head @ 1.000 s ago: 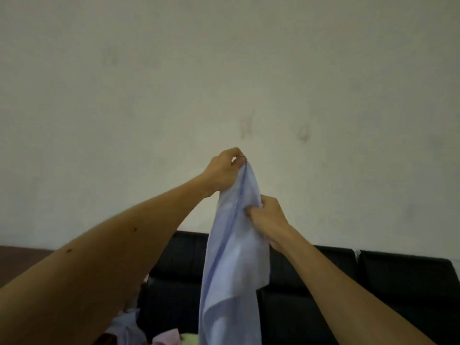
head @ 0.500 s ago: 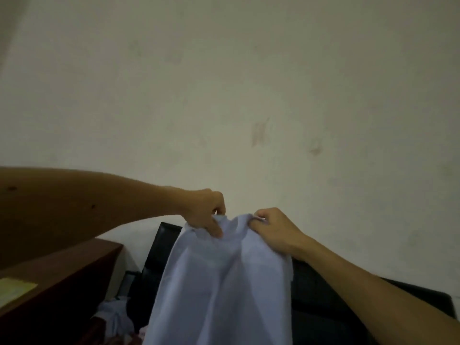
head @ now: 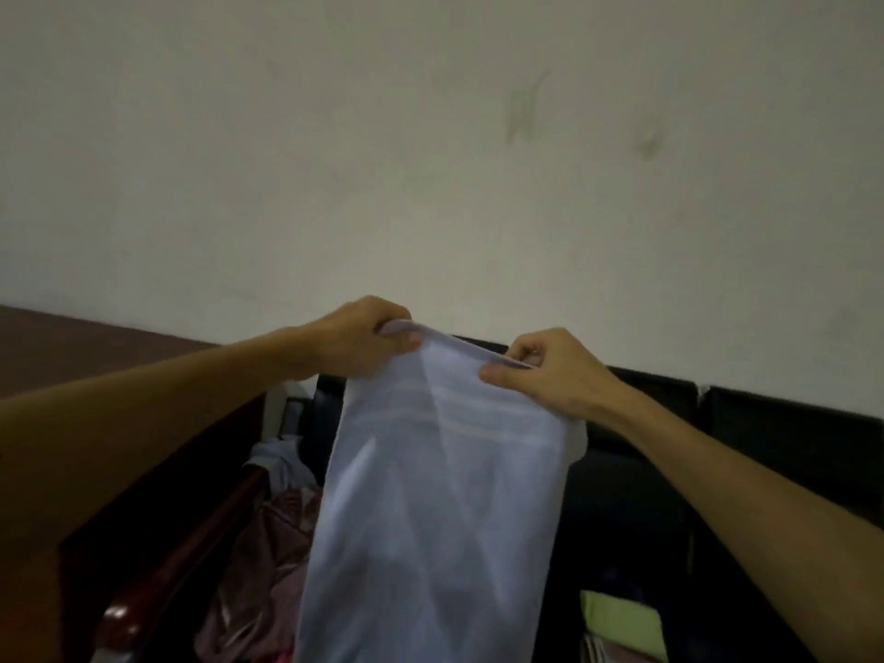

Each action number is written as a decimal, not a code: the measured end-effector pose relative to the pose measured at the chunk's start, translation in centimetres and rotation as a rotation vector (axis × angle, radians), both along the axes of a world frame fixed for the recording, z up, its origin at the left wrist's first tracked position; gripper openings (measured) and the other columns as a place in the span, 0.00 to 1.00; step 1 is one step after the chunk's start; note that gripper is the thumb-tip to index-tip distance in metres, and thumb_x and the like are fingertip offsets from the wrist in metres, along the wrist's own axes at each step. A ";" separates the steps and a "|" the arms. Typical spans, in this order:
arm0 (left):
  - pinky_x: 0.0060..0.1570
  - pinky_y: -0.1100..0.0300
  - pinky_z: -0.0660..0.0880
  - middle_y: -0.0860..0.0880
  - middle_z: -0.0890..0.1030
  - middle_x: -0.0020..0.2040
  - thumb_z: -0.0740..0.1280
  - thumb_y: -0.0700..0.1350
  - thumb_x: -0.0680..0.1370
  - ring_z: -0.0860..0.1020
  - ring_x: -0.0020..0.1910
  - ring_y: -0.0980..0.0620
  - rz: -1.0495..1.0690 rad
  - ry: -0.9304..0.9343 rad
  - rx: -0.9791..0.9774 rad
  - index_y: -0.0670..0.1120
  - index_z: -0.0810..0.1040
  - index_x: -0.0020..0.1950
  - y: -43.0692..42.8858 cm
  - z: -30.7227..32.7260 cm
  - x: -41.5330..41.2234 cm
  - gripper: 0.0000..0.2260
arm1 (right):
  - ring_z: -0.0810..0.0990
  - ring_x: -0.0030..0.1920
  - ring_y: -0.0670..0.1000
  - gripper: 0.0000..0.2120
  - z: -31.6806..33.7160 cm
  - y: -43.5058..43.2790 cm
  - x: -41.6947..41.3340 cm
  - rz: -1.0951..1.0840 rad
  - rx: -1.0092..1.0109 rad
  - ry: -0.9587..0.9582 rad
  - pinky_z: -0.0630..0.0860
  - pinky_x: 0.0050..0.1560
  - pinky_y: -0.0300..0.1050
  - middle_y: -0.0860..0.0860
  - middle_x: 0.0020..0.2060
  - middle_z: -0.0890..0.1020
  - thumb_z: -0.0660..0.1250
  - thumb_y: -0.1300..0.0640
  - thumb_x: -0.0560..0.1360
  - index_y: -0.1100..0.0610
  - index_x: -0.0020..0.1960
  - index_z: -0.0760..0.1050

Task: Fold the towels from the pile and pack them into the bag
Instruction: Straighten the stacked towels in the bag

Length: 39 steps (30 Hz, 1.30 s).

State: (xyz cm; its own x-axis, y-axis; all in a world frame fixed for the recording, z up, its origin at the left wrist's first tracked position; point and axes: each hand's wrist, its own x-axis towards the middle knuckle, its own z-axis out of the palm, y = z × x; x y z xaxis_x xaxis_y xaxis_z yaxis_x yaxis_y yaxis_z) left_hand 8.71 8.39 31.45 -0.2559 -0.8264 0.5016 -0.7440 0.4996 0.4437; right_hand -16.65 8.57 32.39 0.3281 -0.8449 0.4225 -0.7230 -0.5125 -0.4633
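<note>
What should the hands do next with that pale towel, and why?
Probably bring the left hand and right hand together, folding the pale blue towel in half: each pinches a top corner and it hangs spread open, unfolded.

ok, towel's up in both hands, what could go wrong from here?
1. The left hand and right hand hold the towel only at its top edge; a slipped corner could drop it onto the pile below.
2. Its lower end runs out of frame, so it may drag through that pile.
</note>
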 end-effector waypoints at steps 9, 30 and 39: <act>0.32 0.65 0.66 0.49 0.70 0.35 0.62 0.47 0.83 0.68 0.33 0.54 0.003 0.188 -0.021 0.37 0.71 0.39 0.1 -3.9 1.0 0.16 | 0.82 0.40 0.47 0.13 -2.0 0.2 -0.3 0.067 0.184 0.148 0.78 0.43 0.43 0.48 0.39 0.84 0.78 0.46 0.68 0.52 0.45 0.82; 0.40 0.55 0.75 0.50 0.81 0.39 0.70 0.44 0.78 0.79 0.38 0.53 0.079 -0.338 0.166 0.53 0.81 0.40 0.7 -7.4 7.6 0.07 | 0.82 0.40 0.48 0.11 -5.3 1.6 -7.7 -0.064 0.088 -0.005 0.74 0.41 0.39 0.51 0.39 0.85 0.69 0.52 0.77 0.58 0.46 0.84; 0.39 0.56 0.81 0.38 0.85 0.47 0.69 0.51 0.76 0.84 0.42 0.45 0.047 0.877 0.363 0.38 0.82 0.53 4.6 -12.5 3.4 0.16 | 0.85 0.45 0.46 0.05 -12.4 5.5 -4.8 -0.151 0.285 -0.904 0.79 0.45 0.40 0.48 0.44 0.87 0.69 0.52 0.77 0.51 0.46 0.83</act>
